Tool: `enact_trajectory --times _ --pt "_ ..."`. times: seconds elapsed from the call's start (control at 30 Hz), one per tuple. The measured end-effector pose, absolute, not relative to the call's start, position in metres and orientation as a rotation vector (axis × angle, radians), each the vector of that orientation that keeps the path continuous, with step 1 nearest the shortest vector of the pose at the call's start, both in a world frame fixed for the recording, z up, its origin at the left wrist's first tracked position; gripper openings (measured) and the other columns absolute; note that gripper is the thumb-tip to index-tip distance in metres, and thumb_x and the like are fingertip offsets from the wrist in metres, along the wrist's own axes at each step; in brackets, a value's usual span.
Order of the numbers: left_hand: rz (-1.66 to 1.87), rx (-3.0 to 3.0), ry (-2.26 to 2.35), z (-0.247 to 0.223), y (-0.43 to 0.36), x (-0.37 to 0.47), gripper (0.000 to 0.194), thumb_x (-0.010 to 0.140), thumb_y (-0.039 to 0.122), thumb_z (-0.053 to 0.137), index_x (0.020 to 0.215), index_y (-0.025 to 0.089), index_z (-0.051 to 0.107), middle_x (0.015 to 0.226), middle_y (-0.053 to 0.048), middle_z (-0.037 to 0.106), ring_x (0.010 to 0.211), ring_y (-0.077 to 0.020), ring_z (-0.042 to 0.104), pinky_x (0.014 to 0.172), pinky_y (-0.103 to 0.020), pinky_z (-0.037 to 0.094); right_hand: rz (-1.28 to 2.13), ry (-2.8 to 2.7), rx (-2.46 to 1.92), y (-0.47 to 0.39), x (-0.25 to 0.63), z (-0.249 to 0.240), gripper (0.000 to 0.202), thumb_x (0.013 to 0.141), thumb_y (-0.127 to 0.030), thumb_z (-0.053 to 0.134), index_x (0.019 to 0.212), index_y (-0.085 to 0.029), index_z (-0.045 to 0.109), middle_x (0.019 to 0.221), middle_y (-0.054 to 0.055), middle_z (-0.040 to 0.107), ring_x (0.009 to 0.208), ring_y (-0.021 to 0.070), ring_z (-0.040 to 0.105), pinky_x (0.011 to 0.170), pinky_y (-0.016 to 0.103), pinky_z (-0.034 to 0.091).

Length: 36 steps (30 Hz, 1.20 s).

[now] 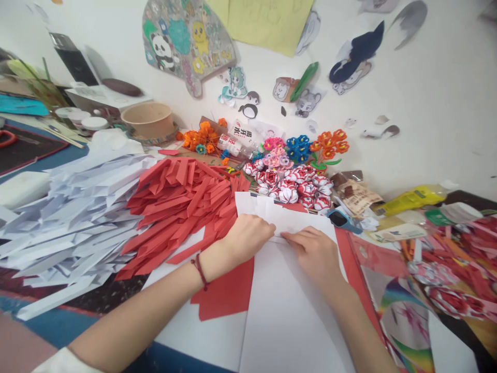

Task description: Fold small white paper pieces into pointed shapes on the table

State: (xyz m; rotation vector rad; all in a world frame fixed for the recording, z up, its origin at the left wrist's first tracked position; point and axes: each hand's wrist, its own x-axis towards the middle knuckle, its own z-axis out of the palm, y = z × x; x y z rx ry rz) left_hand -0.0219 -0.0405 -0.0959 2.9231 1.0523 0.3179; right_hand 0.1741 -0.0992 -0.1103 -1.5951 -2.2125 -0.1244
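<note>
Both hands meet over a white sheet of paper (283,316) lying in front of me. My left hand (248,235), with a dark red cord bracelet at its wrist, is closed on a small white paper strip (254,204) near the sheet's far end. Its fingertips are partly hidden behind the knuckles. My right hand (312,254) pinches the strip's near edge, thumb and forefinger together, a small gap from the left hand. Red paper (229,295) lies under my left forearm. To the left is a pile of folded red paper strips (182,202).
Folded white paper strips (85,207) heap at the left. Red-and-white paper flowers (298,184) and orange flowers (330,143) stand behind the sheet by the wall. A wooden bowl (147,116) is at the back left, a yellow bottle (413,199) at the right.
</note>
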Motion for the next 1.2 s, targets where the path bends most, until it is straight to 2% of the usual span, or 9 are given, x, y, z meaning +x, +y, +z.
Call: enact_trajectory --times 0.13,0.27,0.37,0.47,0.6,0.77,0.87,1.0,1.2 --pt "0.373 2.961 0.976 -0.097 -0.043 -0.016 0.011 0.091 0.016 0.045 0.090 0.016 0.057 0.091 -0.007 0.058 0.087 -0.0205 0.055 0.059 -0.027 0.043 -0.161 -2.161 -1.587 -0.097 0.167 -0.114 0.016 0.088 -0.018 0.057 0.092 -0.021 0.072 0.077 0.002 0.069 0.076 0.0171 0.056 0.069 0.030 0.040" --pt "0.388 2.934 1.003 -0.102 -0.042 -0.014 0.011 0.093 0.020 0.044 0.097 0.016 0.054 0.097 -0.007 0.055 0.094 -0.0209 0.049 0.075 -0.032 0.043 -0.175 -2.154 -1.583 -0.097 0.161 -0.117 0.018 0.090 -0.020 0.053 0.094 -0.020 0.070 0.077 0.004 0.065 0.079 0.0178 0.055 0.070 0.030 0.041" --pt "0.441 2.823 1.053 -0.107 -0.038 -0.014 0.011 0.090 0.025 0.051 0.096 0.016 0.054 0.098 -0.006 0.056 0.096 -0.0209 0.048 0.079 -0.033 0.041 -0.135 -2.158 -1.562 -0.097 0.159 -0.116 0.018 0.090 -0.019 0.052 0.096 -0.021 0.069 0.083 0.004 0.064 0.082 0.0183 0.055 0.074 0.031 0.041" --pt "0.475 2.669 1.069 -0.109 -0.037 -0.014 0.014 0.085 0.026 0.058 0.095 0.017 0.055 0.099 -0.005 0.058 0.095 -0.0200 0.050 0.079 -0.032 0.040 -0.078 -2.138 -1.574 -0.097 0.159 -0.115 0.014 0.088 -0.018 0.055 0.094 -0.021 0.067 0.090 0.004 0.064 0.088 0.0196 0.055 0.077 0.032 0.042" --pt "0.462 2.547 1.078 -0.106 -0.039 -0.015 0.013 0.084 0.024 0.059 0.095 0.018 0.055 0.095 -0.002 0.062 0.092 -0.0184 0.054 0.079 -0.031 0.039 -0.020 -2.149 -1.546 -0.096 0.161 -0.113 0.014 0.087 -0.016 0.055 0.096 -0.021 0.065 0.094 0.004 0.064 0.090 0.0196 0.054 0.079 0.033 0.042" --pt "0.504 2.537 1.070 -0.104 -0.043 -0.015 0.008 0.084 0.023 0.059 0.091 0.020 0.060 0.090 -0.001 0.065 0.090 -0.0186 0.057 0.078 -0.032 0.037 -0.063 -2.158 -1.463 -0.097 0.159 -0.114 0.013 0.089 -0.017 0.052 0.086 -0.019 0.065 0.083 0.004 0.064 0.083 0.0191 0.054 0.075 0.033 0.041" --pt "0.491 2.683 1.029 -0.103 -0.045 -0.015 0.007 0.087 0.021 0.054 0.088 0.018 0.060 0.087 -0.003 0.065 0.086 -0.0187 0.057 0.076 -0.033 0.037 -0.098 -2.167 -1.435 -0.099 0.158 -0.115 0.017 0.090 -0.016 0.050 0.082 -0.018 0.065 0.077 0.004 0.062 0.079 0.0182 0.052 0.072 0.032 0.039" --pt "0.470 3.087 0.791 -0.101 -0.048 -0.015 0.010 0.087 0.010 0.049 0.084 0.014 0.058 0.083 -0.007 0.061 0.078 -0.0197 0.055 0.074 -0.035 0.036 -0.183 -2.197 -1.432 -0.099 0.158 -0.115 0.022 0.088 -0.009 0.047 0.074 -0.018 0.062 0.069 0.003 0.058 0.072 0.0169 0.050 0.068 0.031 0.036" --pt "0.451 3.167 0.691 -0.097 -0.041 -0.022 0.006 0.087 0.014 0.052 0.083 0.015 0.056 0.081 -0.007 0.059 0.080 -0.0209 0.053 0.068 -0.034 0.036 -0.264 -2.248 -1.387 -0.098 0.161 -0.114 0.024 0.082 -0.001 0.046 0.073 -0.017 0.061 0.070 0.003 0.059 0.072 0.0162 0.051 0.068 0.030 0.035"
